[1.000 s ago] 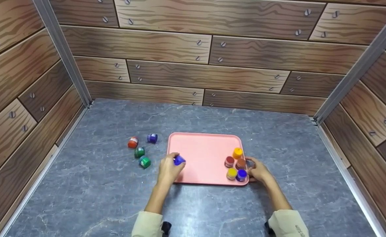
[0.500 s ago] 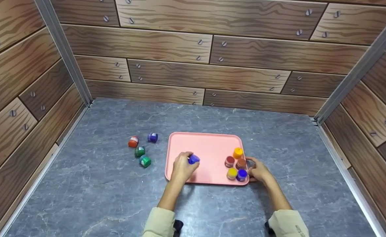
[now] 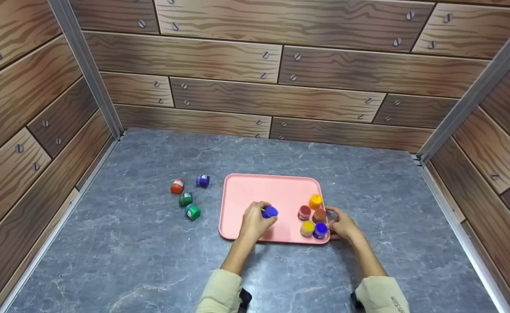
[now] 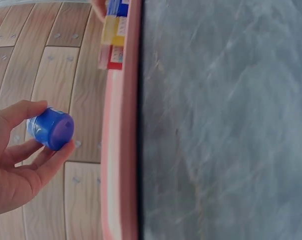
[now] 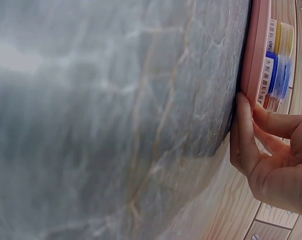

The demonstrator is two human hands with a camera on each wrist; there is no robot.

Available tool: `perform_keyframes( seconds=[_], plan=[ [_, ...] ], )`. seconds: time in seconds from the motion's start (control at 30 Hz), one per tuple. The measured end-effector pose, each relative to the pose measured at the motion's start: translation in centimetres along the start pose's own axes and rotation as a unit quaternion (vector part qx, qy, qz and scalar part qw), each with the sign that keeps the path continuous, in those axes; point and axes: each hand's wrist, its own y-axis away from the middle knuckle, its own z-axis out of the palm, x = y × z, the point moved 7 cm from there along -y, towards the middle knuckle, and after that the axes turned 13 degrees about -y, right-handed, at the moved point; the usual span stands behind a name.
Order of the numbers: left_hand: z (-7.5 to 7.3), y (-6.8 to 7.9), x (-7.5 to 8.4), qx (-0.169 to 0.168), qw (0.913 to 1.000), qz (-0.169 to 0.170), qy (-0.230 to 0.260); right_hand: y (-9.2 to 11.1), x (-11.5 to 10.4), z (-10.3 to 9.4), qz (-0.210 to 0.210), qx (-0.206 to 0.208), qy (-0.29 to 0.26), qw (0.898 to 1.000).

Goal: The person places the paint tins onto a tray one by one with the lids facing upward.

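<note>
Left wrist: hand (image 4: 18, 175) half-curled, pinches blue jar (image 4: 52, 128).

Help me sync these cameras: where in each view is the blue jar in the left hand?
Head: the held blue jar is just right of centre, in the lower half.
Left wrist: left side, about mid-height.
Right wrist: not in it; the other blue jar there is a different one.
Shared landmark: the pink tray.

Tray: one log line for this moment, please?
left hand: holds blue jar above tray; right hand: grips tray; on tray: five jars
</note>
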Motion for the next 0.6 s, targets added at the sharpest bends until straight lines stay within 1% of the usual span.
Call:
perform_keyframes(
  seconds=[0.13,0.27,0.4,0.6],
  plan=[
    [1.2,0.0,0.8,0.005,0.9998,0.017,-0.012,0.0,0.0,-0.1,-0.002,-0.001,0.008,1.000],
    [2.5,0.1,1.6,0.000,0.9996,0.025,-0.015,0.1,0.0,-0.2,0.003,0.000,0.006,1.000],
    [3.7,0.2,2.1,-0.014,0.9995,0.022,-0.018,0.1,-0.1,0.0,0.002,-0.005,-0.010,1.000],
    [5.5,0.0,2.2,-0.045,0.9985,0.007,-0.030,0.2,-0.1,-0.1,0.003,0.000,-0.003,1.000]
  ],
)
